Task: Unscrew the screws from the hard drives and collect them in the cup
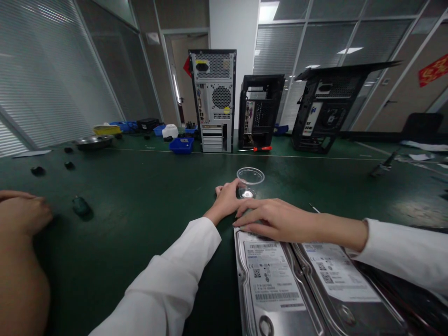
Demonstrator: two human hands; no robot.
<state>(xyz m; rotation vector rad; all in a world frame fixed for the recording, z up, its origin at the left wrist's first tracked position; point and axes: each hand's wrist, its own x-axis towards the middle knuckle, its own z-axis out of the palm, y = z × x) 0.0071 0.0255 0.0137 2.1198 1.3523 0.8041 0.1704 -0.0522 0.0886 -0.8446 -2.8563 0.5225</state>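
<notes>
A clear plastic cup (250, 176) stands upright on the green table ahead of me. My left hand (227, 201) is closed about the cup's left side, low down near its base. Just to the right, my right hand (276, 218) lies palm down with its fingers stretched out, over the far end of a silver hard drive (273, 275). Its fingertips come close to my left hand. A second hard drive (336, 275) lies alongside, partly under my right wrist. What is beneath my right palm is hidden.
Three computer cases (229, 135) stand at the back, with a red screwdriver (262, 149) before them. Blue trays (181, 145) and a metal bowl (93, 142) sit back left. Another person's arm (21, 219) rests at the left, by a dark mouse-shaped object (81, 206). Black cables (413, 298) lie at right.
</notes>
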